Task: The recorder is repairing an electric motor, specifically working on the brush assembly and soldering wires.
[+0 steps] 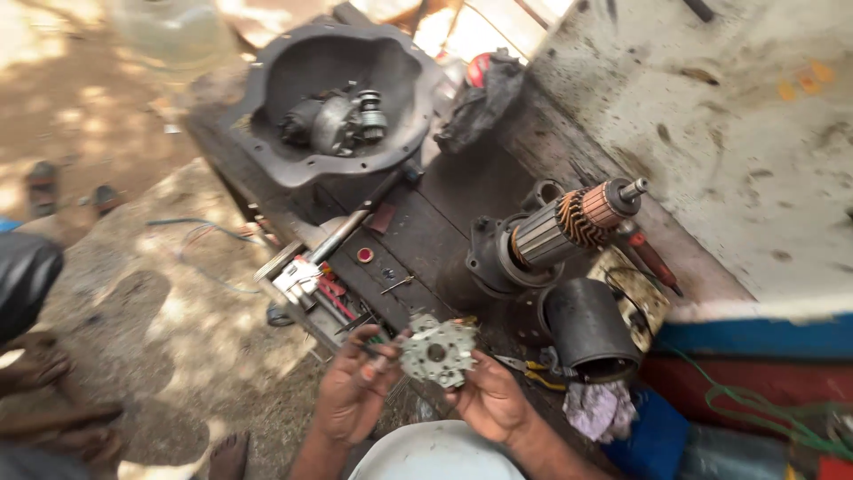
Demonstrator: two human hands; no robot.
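Head view, lower centre: both hands hold a round metal brush-holder plate [437, 352] up over the near edge of a dark, oily workbench [444, 222].
Left hand [351, 396]: fingers curled, pinching the plate's left rim; a thin tool tip shows between the fingers, too small to name.
Right hand [490, 402]: fingers bent under the plate's lower right edge, thumb against its rim; it grips the plate.
Plate: grey, with a centre hole and lugs round the edge, tilted toward the camera, held between the two hands.
Right of centre: a motor armature [569, 224] with copper windings and a bare shaft, lying tilted with its lower end in a round end housing [493, 258].
Below the armature: a dark cylindrical motor casing [588, 331], open end facing lower right, just beside the right hand.
Upper centre: a large grey bell housing [333, 98] lying open side up, with a small geared drive assembly [342, 120] inside it.
Upper right of the housing: a black rag [484, 98].
Left of centre: a long steel bar [355, 218] and red-handled tools [333, 293] at the bench edge.
Lower right: yellow-handled pliers [533, 372] and a pale crumpled cloth [597, 409].
Right side: a stained whitish wall [737, 133] with a blue band below.
Bottom centre: a white round container [435, 455].
Left side: sandy ground [151, 293], blurred.
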